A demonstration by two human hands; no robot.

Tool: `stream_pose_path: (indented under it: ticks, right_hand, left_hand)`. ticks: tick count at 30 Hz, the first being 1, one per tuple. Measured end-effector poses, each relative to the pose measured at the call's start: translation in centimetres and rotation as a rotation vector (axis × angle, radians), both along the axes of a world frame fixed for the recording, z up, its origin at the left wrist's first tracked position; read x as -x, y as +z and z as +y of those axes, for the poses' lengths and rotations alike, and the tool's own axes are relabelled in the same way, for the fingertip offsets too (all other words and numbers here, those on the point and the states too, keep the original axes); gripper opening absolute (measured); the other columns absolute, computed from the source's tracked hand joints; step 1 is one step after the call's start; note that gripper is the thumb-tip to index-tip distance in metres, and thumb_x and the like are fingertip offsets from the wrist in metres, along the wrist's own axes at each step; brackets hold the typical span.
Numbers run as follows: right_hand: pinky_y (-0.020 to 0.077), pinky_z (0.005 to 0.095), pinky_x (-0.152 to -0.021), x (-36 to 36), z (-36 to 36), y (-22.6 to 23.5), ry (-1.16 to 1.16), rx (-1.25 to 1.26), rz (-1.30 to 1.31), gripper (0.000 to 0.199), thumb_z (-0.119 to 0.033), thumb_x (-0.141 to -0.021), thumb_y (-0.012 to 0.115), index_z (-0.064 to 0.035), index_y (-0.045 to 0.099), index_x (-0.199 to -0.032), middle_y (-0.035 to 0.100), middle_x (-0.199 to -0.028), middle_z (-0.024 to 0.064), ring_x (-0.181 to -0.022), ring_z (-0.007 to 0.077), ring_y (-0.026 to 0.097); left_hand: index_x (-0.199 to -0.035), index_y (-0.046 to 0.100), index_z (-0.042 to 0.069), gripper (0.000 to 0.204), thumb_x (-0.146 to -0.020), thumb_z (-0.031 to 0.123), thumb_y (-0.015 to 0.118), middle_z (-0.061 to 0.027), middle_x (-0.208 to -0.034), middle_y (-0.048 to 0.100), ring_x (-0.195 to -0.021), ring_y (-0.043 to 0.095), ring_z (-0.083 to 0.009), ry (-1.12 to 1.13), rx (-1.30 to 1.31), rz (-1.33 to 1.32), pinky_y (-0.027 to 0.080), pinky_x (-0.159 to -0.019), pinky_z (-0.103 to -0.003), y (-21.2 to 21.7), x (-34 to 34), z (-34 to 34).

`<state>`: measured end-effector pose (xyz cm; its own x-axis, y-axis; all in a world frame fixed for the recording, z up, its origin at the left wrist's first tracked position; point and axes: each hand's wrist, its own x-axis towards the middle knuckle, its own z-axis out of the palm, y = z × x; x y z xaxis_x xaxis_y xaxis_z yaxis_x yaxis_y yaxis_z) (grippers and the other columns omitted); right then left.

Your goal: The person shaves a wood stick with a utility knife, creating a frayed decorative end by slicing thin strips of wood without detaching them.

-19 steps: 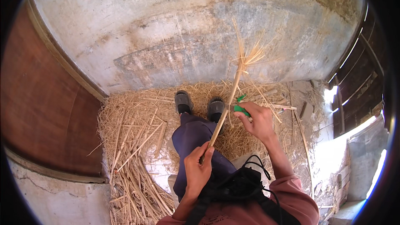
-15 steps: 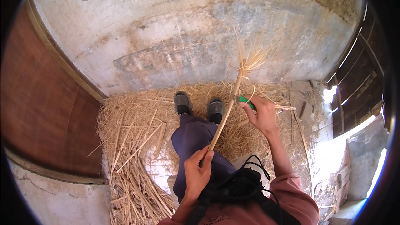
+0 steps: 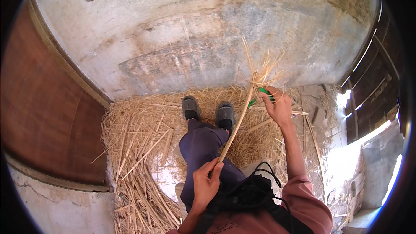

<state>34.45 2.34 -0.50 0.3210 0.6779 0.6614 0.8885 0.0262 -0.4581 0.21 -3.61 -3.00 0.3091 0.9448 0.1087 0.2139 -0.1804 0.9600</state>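
My left hand (image 3: 207,181) is closed round the near end of a long pale bamboo strip (image 3: 237,131), held above my lap and pointing away from me. A tuft of thin curled shavings (image 3: 261,74) fans out at the strip's far end. In my right hand (image 3: 278,106) is a knife with a green handle (image 3: 266,93), close to the strip just below the tuft. Its blade is hard to make out here. Another small green thing (image 3: 251,103) shows beside the strip; what it is I cannot tell.
A heap of split strips (image 3: 141,190) lies at the lower left. Fine shavings (image 3: 197,97) cover the floor around my shoes (image 3: 225,115). A stained wall (image 3: 182,39) stands ahead, a brown panel (image 3: 47,99) at left, dark slatted boards (image 3: 375,82) at right.
My right hand and the knife have moved outward along the strip to the base of the tuft. The shavings spread more upright. My left hand stays nearly in place.
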Motion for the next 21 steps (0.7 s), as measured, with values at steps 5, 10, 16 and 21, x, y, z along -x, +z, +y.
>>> stream_pose_path:
  ticks: [5, 10, 16, 21]
  right_hand:
    - [0.0533, 0.0388, -0.067, -1.6, -0.3, -0.6, 0.201, 0.24, 0.431, 0.034, -0.035, -0.111, 0.068, -0.0045, 0.08, -0.117, 0.072, -0.076, 0.0121, -0.062, 0.0273, 0.065]
    - [0.0515, 0.0407, -0.065, 1.0, -1.8, 0.3, 0.066, 0.088, 0.215, 0.032, -0.032, -0.113, 0.065, -0.0036, 0.077, -0.121, 0.072, -0.081, 0.0148, -0.062, 0.0295, 0.064]
    - [0.0552, 0.0457, -0.064, 6.9, -5.1, 2.2, 0.178, 0.221, 0.201, 0.029, -0.029, -0.106, 0.075, -0.0023, 0.073, -0.117, 0.075, -0.088, 0.016, -0.072, 0.0379, 0.073]
    - [0.058, 0.0428, -0.063, 9.5, -5.9, 0.6, 0.394, 0.064, 0.047, 0.033, -0.032, -0.099, 0.083, -0.0041, 0.073, -0.112, 0.075, -0.093, 0.0108, -0.072, 0.0325, 0.074]
  left_hand:
    - [-0.125, 0.078, -0.006, 0.027, -0.107, 0.014, 0.073, -0.0087, -0.079, 0.068, -0.069, 0.059, -0.0103, -0.039, 0.111, -0.057, 0.047, -0.063, -0.03, -1.3, 0.5, 0.3]
    - [-0.128, 0.078, -0.003, 0.027, -0.113, 0.015, 0.065, 0.0029, -0.075, 0.059, -0.068, 0.052, -0.0032, -0.098, 0.123, -0.046, 0.041, -0.061, -0.024, -1.1, 0.3, 1.2]
    - [-0.132, 0.077, -0.001, 0.033, -0.117, 0.022, 0.059, 0.0052, -0.074, 0.053, -0.063, 0.045, -0.0016, -0.099, 0.189, -0.137, 0.036, -0.055, -0.022, -0.3, 0.1, 3.3]
    - [-0.136, 0.075, 0.0, 0.035, -0.118, 0.025, 0.059, 0.0061, -0.078, 0.055, -0.063, 0.045, -0.0008, -0.129, 0.238, -0.201, 0.035, -0.055, -0.02, 1.5, -0.3, 3.9]
